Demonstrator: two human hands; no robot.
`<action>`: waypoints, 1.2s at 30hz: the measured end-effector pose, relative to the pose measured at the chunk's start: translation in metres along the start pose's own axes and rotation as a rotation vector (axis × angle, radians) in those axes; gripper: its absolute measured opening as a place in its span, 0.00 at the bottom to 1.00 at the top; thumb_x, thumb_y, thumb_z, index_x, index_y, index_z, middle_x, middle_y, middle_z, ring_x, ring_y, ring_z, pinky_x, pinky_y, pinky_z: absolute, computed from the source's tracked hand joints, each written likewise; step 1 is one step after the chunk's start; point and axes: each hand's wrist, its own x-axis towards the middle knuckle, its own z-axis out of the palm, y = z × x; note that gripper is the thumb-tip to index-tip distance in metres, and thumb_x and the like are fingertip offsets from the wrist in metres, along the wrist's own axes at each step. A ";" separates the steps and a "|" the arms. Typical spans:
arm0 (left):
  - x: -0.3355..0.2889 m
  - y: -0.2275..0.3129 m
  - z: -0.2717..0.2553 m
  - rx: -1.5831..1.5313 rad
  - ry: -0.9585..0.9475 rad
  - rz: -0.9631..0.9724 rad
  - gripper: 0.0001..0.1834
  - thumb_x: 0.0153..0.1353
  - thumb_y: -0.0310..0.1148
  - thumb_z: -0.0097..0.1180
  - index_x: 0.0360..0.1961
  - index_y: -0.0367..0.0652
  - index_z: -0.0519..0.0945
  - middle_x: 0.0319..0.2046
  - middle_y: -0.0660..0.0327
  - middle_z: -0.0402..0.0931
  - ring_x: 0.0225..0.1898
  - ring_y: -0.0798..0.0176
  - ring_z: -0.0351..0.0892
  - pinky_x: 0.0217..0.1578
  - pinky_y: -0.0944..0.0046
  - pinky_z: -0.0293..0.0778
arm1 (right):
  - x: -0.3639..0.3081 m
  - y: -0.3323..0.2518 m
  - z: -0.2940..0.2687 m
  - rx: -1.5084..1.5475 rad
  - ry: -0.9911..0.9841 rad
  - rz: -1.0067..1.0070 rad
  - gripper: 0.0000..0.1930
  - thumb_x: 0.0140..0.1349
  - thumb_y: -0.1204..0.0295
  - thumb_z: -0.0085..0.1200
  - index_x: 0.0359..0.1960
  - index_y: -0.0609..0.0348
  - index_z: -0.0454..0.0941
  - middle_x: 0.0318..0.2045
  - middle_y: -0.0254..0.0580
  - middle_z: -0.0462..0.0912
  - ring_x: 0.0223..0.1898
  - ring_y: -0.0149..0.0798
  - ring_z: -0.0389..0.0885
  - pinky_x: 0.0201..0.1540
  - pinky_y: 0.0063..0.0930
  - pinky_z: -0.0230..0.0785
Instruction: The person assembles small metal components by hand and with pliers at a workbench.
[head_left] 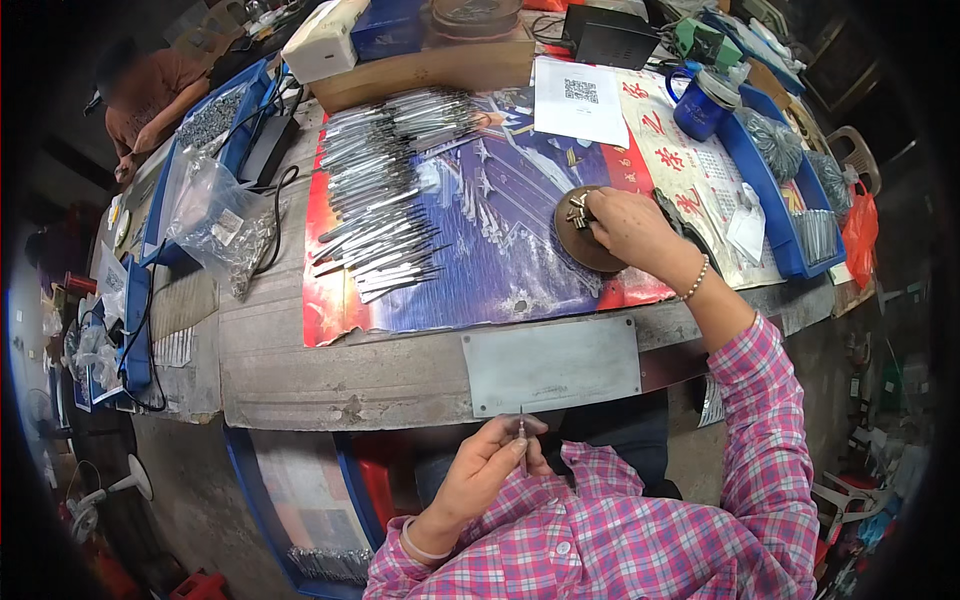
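My left hand is closed around a thin pointed metal rod, held upright near my body at the table's front edge. My right hand reaches over a round brown dish, its fingers bent together at a few small brass-coloured metal pieces. Whether a piece sits between those fingertips is hidden. To the left of the dish, many slender silver metal rods lie in rows on a printed red and blue sheet.
A metal plate is fixed at the table's front edge. Blue trays of parts stand on the right and left. A blue mug, a white paper and a plastic bag surround the sheet. Another person sits far left.
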 end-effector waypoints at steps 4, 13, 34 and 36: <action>0.003 0.008 0.002 0.078 0.038 -0.032 0.15 0.65 0.26 0.39 0.51 0.30 0.68 0.28 0.58 0.73 0.30 0.68 0.71 0.35 0.70 0.68 | 0.014 0.001 -0.001 -0.048 -0.110 -0.055 0.10 0.47 0.74 0.51 0.32 0.63 0.75 0.30 0.54 0.79 0.36 0.55 0.78 0.39 0.45 0.70; 0.007 0.003 0.016 0.173 0.147 0.083 0.15 0.65 0.27 0.42 0.50 0.31 0.73 0.36 0.62 0.72 0.34 0.73 0.68 0.38 0.74 0.67 | -0.023 -0.012 -0.029 0.217 -0.071 -0.089 0.08 0.46 0.76 0.53 0.28 0.65 0.72 0.25 0.50 0.77 0.28 0.46 0.78 0.30 0.35 0.67; 0.015 -0.005 0.030 -0.266 0.060 -0.128 0.10 0.63 0.27 0.50 0.42 0.32 0.73 0.31 0.56 0.76 0.32 0.64 0.80 0.34 0.67 0.77 | -0.134 -0.105 0.011 2.362 -0.410 0.292 0.08 0.61 0.73 0.53 0.38 0.64 0.71 0.31 0.41 0.76 0.28 0.28 0.73 0.33 0.23 0.69; 0.014 -0.006 0.030 -0.270 0.062 -0.143 0.09 0.63 0.27 0.50 0.41 0.33 0.73 0.30 0.56 0.76 0.31 0.64 0.80 0.33 0.67 0.77 | -0.135 -0.106 0.010 2.346 -0.418 0.294 0.08 0.61 0.72 0.53 0.37 0.64 0.71 0.31 0.41 0.76 0.29 0.28 0.73 0.33 0.23 0.69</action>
